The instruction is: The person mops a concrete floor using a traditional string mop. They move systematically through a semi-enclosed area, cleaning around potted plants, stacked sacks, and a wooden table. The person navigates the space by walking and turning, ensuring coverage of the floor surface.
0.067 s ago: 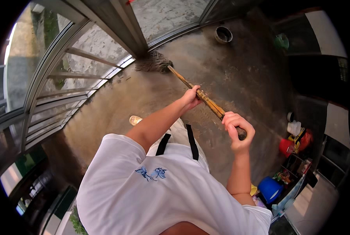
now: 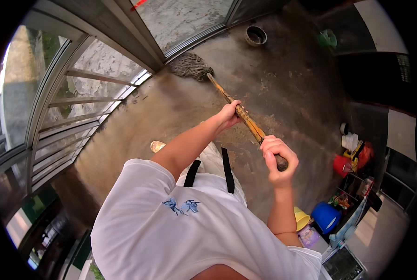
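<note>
A string mop point(image 2: 192, 66) with a grey, stringy head rests on the wet-looking brown floor point(image 2: 180, 109), close to the frame of the glass doors. Its worn wooden handle slants from the head down toward me on the right. Partway along that handle, my left hand point(image 2: 228, 116) is wrapped round the wood. Near the handle's top end my right hand point(image 2: 279, 157) is closed on it, the rounded end poking out below the fingers. One light shoe point(image 2: 157, 146) shows beside my left forearm.
Metal-framed glass doors point(image 2: 80, 100) run along the left. A dark round bucket point(image 2: 255, 36) stands at the far side by the door track. On the right are a red container point(image 2: 342, 165), a blue bucket point(image 2: 326, 217), a yellow tub point(image 2: 301, 218) and a green bag point(image 2: 327, 38).
The mop head has shifted slightly right, away from the door corner. My right hand has come a little left and down with the handle end. The whole view has turned slightly.
</note>
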The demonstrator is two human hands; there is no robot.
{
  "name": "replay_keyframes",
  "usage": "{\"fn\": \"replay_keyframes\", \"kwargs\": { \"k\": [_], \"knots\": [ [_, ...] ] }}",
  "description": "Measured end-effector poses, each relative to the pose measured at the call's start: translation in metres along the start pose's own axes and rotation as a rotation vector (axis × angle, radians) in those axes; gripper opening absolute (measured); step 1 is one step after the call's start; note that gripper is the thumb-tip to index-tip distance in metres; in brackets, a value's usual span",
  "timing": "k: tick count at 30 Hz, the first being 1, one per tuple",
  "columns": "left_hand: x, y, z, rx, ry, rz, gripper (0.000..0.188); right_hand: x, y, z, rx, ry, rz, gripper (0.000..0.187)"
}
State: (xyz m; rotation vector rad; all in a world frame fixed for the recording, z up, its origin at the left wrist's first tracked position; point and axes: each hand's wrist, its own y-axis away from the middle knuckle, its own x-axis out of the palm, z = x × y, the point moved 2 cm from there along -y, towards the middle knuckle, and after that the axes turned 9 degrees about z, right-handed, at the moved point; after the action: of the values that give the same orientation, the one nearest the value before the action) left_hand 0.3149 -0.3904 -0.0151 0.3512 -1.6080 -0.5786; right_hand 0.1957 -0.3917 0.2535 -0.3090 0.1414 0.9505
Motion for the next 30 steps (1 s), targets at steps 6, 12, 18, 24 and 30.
{"fn": "replay_keyframes", "kwargs": {
  "k": [6,12,18,24,30],
  "knots": [
    [0.027,-0.091,0.054,-0.223,-0.115,0.045,0.014,0.003,0.021,-0.034,0.032,0.285,-0.262,0.01],
    [0.007,-0.098,0.085,-0.316,-0.047,0.037,0.015,0.03,0.019,-0.042,0.01,0.422,-0.114,0.014],
    [-0.048,-0.016,0.065,-0.428,0.148,0.043,0.018,0.113,0.006,-0.038,-0.058,0.304,0.2,0.02],
    [-0.12,0.116,0.024,-0.212,0.387,0.12,0.017,0.25,0.008,-0.005,-0.161,0.166,0.386,0.019],
    [-0.252,0.272,-0.007,0.263,0.229,0.137,0.016,0.439,0.056,0.058,-0.297,0.06,0.55,0.018]
  ]
}}
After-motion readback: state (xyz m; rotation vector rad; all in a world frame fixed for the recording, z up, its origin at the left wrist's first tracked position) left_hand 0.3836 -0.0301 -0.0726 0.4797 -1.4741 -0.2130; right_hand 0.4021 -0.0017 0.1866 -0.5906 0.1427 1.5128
